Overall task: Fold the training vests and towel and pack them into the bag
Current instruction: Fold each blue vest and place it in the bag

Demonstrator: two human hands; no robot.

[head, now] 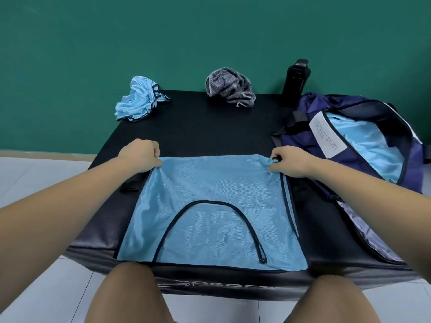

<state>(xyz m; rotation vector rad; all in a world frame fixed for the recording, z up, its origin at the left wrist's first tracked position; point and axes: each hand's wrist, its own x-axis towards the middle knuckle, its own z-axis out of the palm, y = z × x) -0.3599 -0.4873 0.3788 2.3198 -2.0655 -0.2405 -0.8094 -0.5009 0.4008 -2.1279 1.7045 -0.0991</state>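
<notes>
Blue vest (210,201) lay flat, left grip (141,155) and right grip (290,162) pinching its far corners; open bag (300,113) held light-blue fabric (368,145).

The light is soft and even, maybe from lamps above. Shadows are faint. The black mat (210,127) shines a little near its front edge. Straight lines bend at the sides. The label (326,136) on the bag (311,106) is too blurry to read.

Light-blue vest (210,206) with navy trim; grey striped towel (229,88); navy bag (303,134); black bottle (295,82); black mat (210,127); green wall (163,31).
</notes>
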